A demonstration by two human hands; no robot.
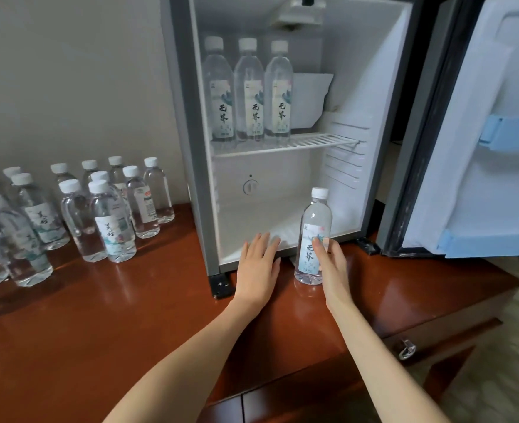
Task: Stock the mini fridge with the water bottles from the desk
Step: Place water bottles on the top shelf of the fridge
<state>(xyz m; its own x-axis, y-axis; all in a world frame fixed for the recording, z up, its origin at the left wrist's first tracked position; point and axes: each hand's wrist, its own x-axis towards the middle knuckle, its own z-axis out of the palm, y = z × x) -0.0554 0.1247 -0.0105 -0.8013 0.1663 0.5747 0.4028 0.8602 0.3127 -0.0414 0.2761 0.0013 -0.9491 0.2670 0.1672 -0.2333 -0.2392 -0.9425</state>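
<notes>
The right hand (pixel 331 267) has its fingers closed round an upright water bottle (pixel 314 221), whose base is at the bench (pixel 130 315) just before the open mini fridge (pixel 180 117). The left hand (pixel 259 264) lies open with fingers straight at the fridge's lower lip. Three bottles (pixel 248 93) stand on the wire shelf (pixel 322 140), and many more bottles (pixel 99 215) stand on the bench to the left.

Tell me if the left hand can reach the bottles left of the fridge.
Probably yes: the left hand holds nothing, and only bare desk lies between it and those bottles.
</notes>
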